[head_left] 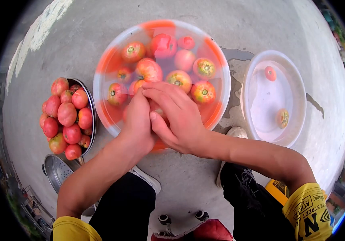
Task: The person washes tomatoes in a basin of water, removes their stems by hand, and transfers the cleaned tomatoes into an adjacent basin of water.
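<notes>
A large round orange-and-white basin (225,86) holds water and several red tomatoes, some with green-yellow patches. Over its near part, my left hand (134,120) and my right hand (178,116) are cupped together around a tomato (156,109), which shows only in part between them. The fingers of both hands are curved and closed about it. Just beyond my fingertips lies a ribbed red tomato (149,70) in the basin.
At the left, a dark-rimmed bowl (93,120) is heaped with tomatoes, beside a metal colander (58,170). On the right, a white oval basin (301,100) holds water and two tomatoes. Wheels and red fabric (212,231) show below, near my shoes.
</notes>
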The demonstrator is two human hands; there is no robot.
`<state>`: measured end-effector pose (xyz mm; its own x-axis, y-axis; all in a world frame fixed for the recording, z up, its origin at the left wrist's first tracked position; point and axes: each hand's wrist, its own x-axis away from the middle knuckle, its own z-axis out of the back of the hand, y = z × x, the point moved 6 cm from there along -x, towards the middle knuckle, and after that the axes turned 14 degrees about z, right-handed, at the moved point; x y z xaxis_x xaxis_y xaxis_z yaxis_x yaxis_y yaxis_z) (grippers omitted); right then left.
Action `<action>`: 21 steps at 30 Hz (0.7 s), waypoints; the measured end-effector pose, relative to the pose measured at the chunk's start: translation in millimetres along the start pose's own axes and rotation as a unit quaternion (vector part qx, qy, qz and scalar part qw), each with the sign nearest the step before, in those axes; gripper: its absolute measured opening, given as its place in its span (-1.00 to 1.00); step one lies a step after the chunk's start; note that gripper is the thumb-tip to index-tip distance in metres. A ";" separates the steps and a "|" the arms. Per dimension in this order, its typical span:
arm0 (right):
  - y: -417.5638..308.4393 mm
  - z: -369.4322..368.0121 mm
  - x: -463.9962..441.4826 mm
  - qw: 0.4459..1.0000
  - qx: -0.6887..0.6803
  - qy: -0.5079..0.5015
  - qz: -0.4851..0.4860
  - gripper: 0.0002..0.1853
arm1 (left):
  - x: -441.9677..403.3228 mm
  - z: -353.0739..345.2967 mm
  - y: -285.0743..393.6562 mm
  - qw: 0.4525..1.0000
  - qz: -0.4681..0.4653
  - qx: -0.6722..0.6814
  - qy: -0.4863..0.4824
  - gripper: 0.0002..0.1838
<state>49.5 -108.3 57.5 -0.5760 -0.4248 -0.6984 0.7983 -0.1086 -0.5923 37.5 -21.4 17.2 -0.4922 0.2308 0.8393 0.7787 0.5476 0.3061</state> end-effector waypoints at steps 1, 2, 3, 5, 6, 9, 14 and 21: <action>6.6 -3.0 1.2 0.997 -0.014 0.031 -0.068 -0.66 | -1.2 2.9 2.2 0.998 -0.038 -0.020 0.040 -0.67; 13.5 -5.8 3.3 0.988 -0.027 0.062 -0.136 -0.69 | -2.0 6.8 5.2 0.993 -0.075 -0.041 0.080 -0.68; 13.5 -10.1 1.0 0.988 -0.026 0.063 -0.136 -0.69 | -6.1 10.7 2.6 0.993 -0.075 -0.042 0.080 -0.68; 37.7 -23.6 16.1 0.893 -0.220 0.130 -0.372 -0.68 | -2.1 17.4 15.2 0.935 -0.225 -0.215 0.169 -0.68; 38.5 -21.0 13.3 0.893 -0.218 0.133 -0.370 -0.68 | 0.8 12.7 12.0 0.935 -0.226 -0.218 0.167 -0.68; 37.7 -21.8 14.2 0.841 -0.309 0.141 -0.420 -0.66 | 23.1 -3.4 6.8 0.846 -0.400 -0.304 0.175 -0.70; 36.3 -39.8 39.8 0.523 -0.572 0.136 -0.617 -0.72 | 44.0 -14.1 -8.0 0.562 -0.581 -0.570 0.148 -0.64; 37.5 -7.1 16.5 0.862 -0.217 0.096 -0.448 -0.61 | 28.9 -25.0 12.4 0.747 -0.518 -0.395 0.134 -0.64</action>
<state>68.7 -113.0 20.9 -0.9789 -0.1842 0.0891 -0.0995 0.0480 -0.9939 42.7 -28.1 56.5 -0.9764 -0.2160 -0.0042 0.0731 -0.3488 0.9344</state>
